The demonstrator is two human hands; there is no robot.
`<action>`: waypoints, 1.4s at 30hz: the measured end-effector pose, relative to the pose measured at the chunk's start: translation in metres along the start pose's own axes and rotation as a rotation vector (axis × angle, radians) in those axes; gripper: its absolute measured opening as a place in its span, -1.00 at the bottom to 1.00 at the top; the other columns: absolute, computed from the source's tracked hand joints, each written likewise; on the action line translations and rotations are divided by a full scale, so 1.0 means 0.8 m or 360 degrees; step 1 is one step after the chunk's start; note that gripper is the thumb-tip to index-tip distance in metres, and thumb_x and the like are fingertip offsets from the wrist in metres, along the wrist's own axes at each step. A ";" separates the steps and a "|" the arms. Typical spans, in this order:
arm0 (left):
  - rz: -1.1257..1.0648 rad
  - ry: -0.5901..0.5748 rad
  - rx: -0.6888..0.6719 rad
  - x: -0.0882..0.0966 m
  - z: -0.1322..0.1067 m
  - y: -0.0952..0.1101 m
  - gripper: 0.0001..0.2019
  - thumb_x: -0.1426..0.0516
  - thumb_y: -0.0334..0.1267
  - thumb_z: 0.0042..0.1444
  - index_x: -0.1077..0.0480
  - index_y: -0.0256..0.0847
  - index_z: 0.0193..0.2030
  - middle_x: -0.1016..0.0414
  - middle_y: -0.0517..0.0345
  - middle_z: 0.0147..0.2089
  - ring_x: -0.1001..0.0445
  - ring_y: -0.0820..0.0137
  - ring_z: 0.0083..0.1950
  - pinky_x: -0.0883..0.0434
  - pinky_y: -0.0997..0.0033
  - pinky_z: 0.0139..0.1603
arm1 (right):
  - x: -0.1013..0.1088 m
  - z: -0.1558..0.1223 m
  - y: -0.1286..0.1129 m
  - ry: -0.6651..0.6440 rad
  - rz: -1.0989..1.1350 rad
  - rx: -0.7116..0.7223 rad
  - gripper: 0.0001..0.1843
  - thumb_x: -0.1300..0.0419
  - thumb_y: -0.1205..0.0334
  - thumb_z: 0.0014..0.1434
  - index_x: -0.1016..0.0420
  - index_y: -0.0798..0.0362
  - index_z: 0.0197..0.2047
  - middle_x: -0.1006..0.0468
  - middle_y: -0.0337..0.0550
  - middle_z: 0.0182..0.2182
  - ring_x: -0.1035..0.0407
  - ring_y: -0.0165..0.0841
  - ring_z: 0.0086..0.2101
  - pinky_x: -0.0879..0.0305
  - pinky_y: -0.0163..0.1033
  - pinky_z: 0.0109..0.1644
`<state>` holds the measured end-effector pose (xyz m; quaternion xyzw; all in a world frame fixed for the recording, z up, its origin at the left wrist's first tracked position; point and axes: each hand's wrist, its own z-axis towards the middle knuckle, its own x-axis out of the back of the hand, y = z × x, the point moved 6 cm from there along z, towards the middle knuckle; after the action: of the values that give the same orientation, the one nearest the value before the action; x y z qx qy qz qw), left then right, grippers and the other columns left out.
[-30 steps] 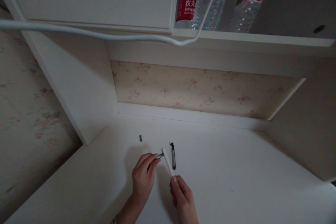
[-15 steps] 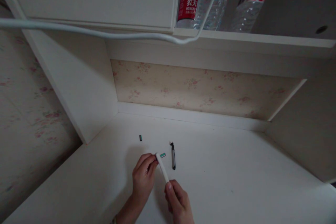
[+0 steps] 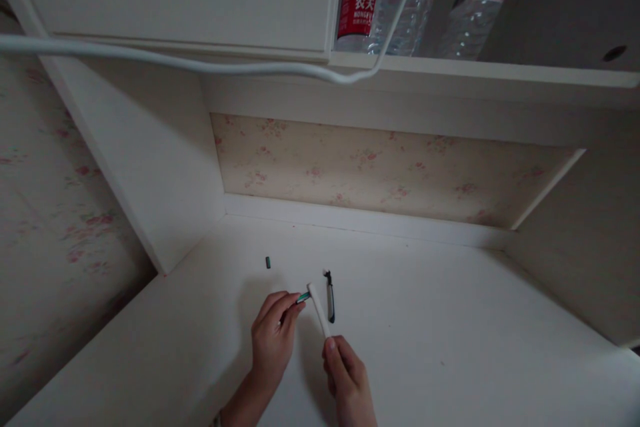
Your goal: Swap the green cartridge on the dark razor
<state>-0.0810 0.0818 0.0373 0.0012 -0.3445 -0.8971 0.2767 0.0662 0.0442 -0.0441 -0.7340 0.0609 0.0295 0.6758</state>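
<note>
A small green-and-black razor cartridge [image 3: 303, 297] is pinched between the thumb and fingers of my left hand [image 3: 273, 330]. My right hand [image 3: 347, 368] is closed round the lower end of a slim white toothbrush-like stick [image 3: 319, 310]. Its slightly thicker far end meets or overlaps the cartridge's right end; bristles cannot be made out. Just right of the stick, a black and grey razor handle [image 3: 331, 300] lies on the white desktop [image 3: 425, 320]. Another green-and-black cartridge [image 3: 268, 262] rests farther back, to the left.
Above the desk runs a white shelf [image 3: 480, 70] holding several plastic bottles, one a red-labelled bottle [image 3: 357, 10]. A white cable [image 3: 200, 65] hangs across the front of the cabinet. White side panels [image 3: 150, 147] flank the desk, with floral wallpaper [image 3: 340, 160] behind.
The white stick has shifted a little right with my right hand, from over the cartridge to its right end. My left hand has stayed nearly in place, and more of the cartridge shows beside its fingertips.
</note>
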 end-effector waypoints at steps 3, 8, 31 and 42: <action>0.0013 0.0008 -0.0022 0.001 0.000 0.002 -0.90 -0.14 -0.28 0.22 -0.50 -0.18 -0.24 -0.48 0.12 -0.29 -0.50 0.41 -0.28 -0.49 0.51 -0.30 | -0.005 -0.002 -0.002 -0.0079 -0.0013 0.0031 -0.38 -0.10 -0.38 0.13 -0.26 0.08 -0.47 -0.07 -0.33 -0.61 0.09 -0.46 -0.58 0.22 -0.36 -0.58; 0.0005 0.0005 0.0007 0.001 -0.001 0.000 -0.91 -0.15 -0.29 0.21 -0.49 -0.17 -0.21 -0.48 0.12 -0.28 -0.49 0.42 -0.27 -0.48 0.52 -0.29 | 0.001 0.000 -0.001 0.0035 -0.0007 0.0040 -0.38 -0.12 -0.38 0.11 -0.27 0.07 -0.48 -0.08 -0.33 -0.61 0.09 -0.47 -0.60 0.22 -0.37 -0.59; 0.0010 -0.0033 0.0059 -0.001 -0.002 -0.003 -0.87 -0.14 -0.22 0.23 -0.49 -0.19 -0.23 -0.47 0.09 -0.29 -0.49 0.39 -0.29 -0.49 0.48 -0.32 | -0.001 0.001 0.005 -0.0014 0.0043 0.0000 -0.39 -0.12 -0.37 0.13 -0.28 0.08 -0.46 -0.07 -0.33 -0.61 0.09 -0.47 -0.59 0.22 -0.37 -0.59; 0.0029 -0.0035 0.0064 -0.001 -0.002 -0.006 -0.85 -0.12 -0.20 0.24 -0.49 -0.19 -0.23 -0.48 0.08 -0.28 -0.50 0.36 -0.27 -0.50 0.45 -0.30 | -0.004 0.001 0.005 -0.0059 0.0009 0.0006 -0.38 -0.11 -0.40 0.11 -0.25 0.06 -0.48 -0.07 -0.33 -0.61 0.09 -0.46 -0.58 0.20 -0.37 -0.59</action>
<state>-0.0825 0.0843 0.0326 -0.0062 -0.3654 -0.8874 0.2810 0.0622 0.0449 -0.0479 -0.7319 0.0504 0.0450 0.6780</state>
